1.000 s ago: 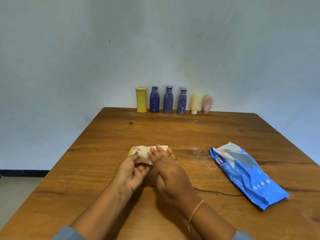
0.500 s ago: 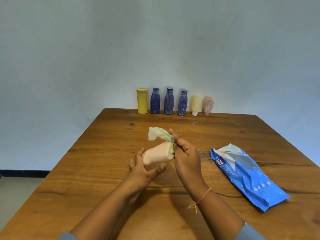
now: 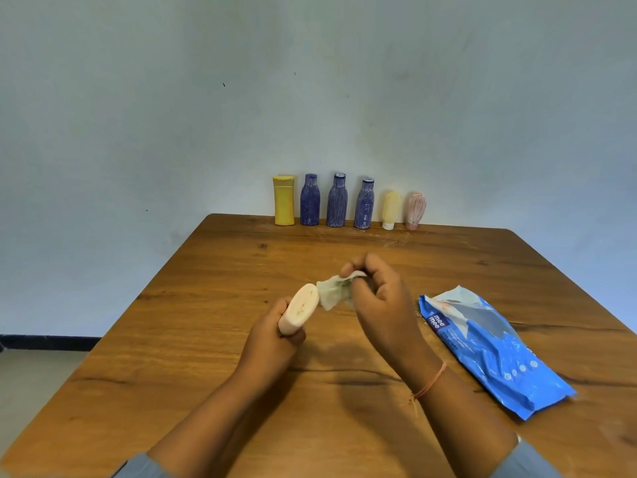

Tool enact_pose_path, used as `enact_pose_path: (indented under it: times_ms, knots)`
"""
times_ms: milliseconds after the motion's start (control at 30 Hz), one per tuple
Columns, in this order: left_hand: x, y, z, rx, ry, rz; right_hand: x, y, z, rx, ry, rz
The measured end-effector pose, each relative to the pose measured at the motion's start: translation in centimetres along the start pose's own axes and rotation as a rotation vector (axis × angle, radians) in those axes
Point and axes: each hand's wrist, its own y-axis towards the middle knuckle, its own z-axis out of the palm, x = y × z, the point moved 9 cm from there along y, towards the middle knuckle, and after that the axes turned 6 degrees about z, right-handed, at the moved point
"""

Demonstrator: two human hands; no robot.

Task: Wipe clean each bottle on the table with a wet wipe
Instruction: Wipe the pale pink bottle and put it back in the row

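Left grip (image 3: 272,334): we see its fingers curled round the lower part of the peach bottle (image 3: 300,313), held tilted above the desk (image 3: 206,339), oval end facing us.
Right grip (image 3: 382,305): pinches the crumpled wet wipe (image 3: 332,291) just beside the bottle's raised end; we cannot tell whether they touch.
Far edge: yellow bottle (image 3: 283,200), three blue bottles (image 3: 336,201), cream tube (image 3: 392,208), pink tube (image 3: 416,210), all upright.
Right side: blue wipe pack (image 3: 489,346), lying flat.

Plain room: wooden table (image 3: 241,391), bare wall (image 3: 310,81)
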Motion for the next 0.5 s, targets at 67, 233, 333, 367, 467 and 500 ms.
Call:
enact_pose_path:
  times_ms: [67,233,333,367,467,500]
  knots:
    - [0.1,0.1,0.2,0.003,-0.006,-0.014,0.3,-0.5,1.9,0.107,-0.112,-0.071]
    - [-0.3,0.0,0.6,0.032,-0.010,0.003,-0.8,-1.6,3.6,0.080,-0.229,-0.181]
    - [-0.5,0.1,0.5,0.042,0.023,0.024,-1.5,-1.8,3.9,0.126,-0.114,-0.109]
    - [-0.6,0.1,0.5,0.036,0.036,0.027,-1.3,-2.2,4.3,0.130,-0.160,-0.151]
    - [-0.7,0.2,0.4,-0.001,0.043,0.001,-0.3,-4.0,6.4,0.160,-0.406,-0.375]
    - [-0.8,0.2,0.4,-0.006,0.053,-0.009,-0.4,-4.5,6.9,0.193,-0.437,-0.415]
